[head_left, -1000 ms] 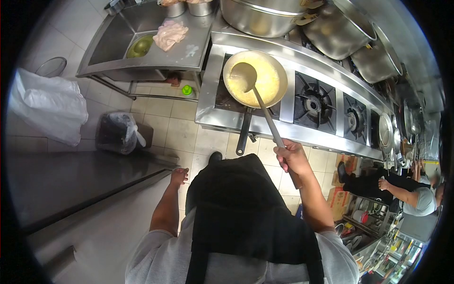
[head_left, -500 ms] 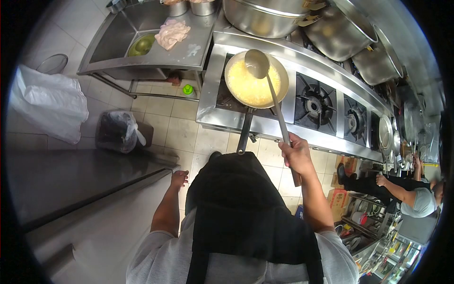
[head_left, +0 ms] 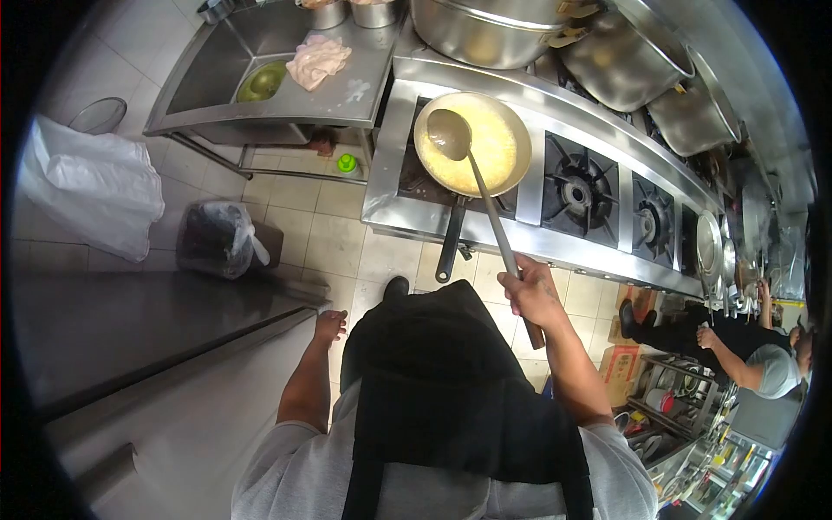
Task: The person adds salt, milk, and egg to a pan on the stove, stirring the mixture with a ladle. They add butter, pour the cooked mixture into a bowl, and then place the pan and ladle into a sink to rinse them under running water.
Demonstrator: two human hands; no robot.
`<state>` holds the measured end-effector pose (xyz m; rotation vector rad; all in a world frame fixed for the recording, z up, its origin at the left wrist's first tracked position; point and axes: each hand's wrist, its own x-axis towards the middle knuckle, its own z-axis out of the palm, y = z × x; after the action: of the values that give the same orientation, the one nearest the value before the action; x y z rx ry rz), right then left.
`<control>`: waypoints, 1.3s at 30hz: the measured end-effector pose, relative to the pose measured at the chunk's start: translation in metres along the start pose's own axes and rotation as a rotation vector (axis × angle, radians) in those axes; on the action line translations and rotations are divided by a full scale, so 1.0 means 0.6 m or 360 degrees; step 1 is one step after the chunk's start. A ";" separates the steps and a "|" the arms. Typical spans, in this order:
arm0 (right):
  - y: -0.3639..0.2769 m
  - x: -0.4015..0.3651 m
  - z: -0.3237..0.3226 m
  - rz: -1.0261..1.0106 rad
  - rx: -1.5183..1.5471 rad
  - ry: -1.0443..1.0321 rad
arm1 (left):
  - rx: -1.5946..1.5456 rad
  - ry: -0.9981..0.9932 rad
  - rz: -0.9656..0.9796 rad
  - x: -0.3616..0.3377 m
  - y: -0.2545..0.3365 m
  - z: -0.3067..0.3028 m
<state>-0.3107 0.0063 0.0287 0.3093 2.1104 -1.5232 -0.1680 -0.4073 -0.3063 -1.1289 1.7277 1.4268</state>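
My right hand [head_left: 530,291] is closed round the long handle of a metal ladle [head_left: 497,227]. The ladle's round bowl lies in the left part of a pan [head_left: 523,165], over yellow, bubbling food [head_left: 490,143]. The pan sits on the leftmost part of the stove, its black handle [head_left: 451,247] pointing towards me. My left hand [head_left: 330,325] hangs low at my left side, away from the stove, its fingers curled; whether they touch anything is too small to tell.
Large steel pots [head_left: 485,39] line the back of the stove [head_left: 407,217]. Bare burners [head_left: 578,192] lie right of the pan. A sink counter [head_left: 342,104] with a pink cloth-like item [head_left: 317,62] is at left, a bin [head_left: 217,238] below. Another person [head_left: 737,351] is at far right.
The ladle's bowl has moved left and slightly down within the pan. My right hand has shifted a little left and down with the handle. The other person's arm has moved slightly.
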 end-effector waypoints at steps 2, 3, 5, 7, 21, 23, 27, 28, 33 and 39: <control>-0.008 0.001 0.007 0.0022 -0.0009 0.0023 | 0.0038 0.0019 0.0005 0.000 -0.001 0.001; -0.006 0.003 0.006 0.0022 -0.0008 0.0022 | 0.0039 0.0019 0.0004 0.000 0.000 0.001; 0.001 0.008 0.000 0.0076 0.0222 -0.0046 | 0.0026 0.0005 0.0031 0.001 -0.003 -0.002; 0.003 0.010 -0.011 0.0095 0.0360 -0.0098 | 0.0032 0.0003 0.0026 0.004 -0.005 -0.004; -0.010 -0.001 -0.034 0.0116 0.0834 -0.0162 | 0.0060 0.0008 0.0003 0.004 -0.010 -0.003; -0.006 -0.001 -0.036 0.0097 0.0822 -0.0153 | 0.0069 0.0015 0.0008 0.005 -0.009 -0.003; -0.005 -0.003 -0.030 0.0057 0.0487 -0.0039 | 0.0066 0.0016 0.0015 0.003 -0.008 -0.001; 0.002 -0.002 -0.025 0.0057 0.0487 -0.0040 | 0.0059 0.0023 0.0012 0.001 -0.008 -0.001; 0.016 -0.001 -0.004 -0.0406 -0.0536 0.0413 | 0.0041 0.0016 0.0002 -0.006 -0.006 0.002; -0.002 -0.005 -0.013 0.0045 0.0171 -0.0001 | 0.0096 -0.0037 -0.0025 -0.003 -0.005 0.001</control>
<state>-0.3107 0.0134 0.0329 0.3751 2.0190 -1.6230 -0.1644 -0.4062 -0.3061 -1.0874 1.7306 1.3640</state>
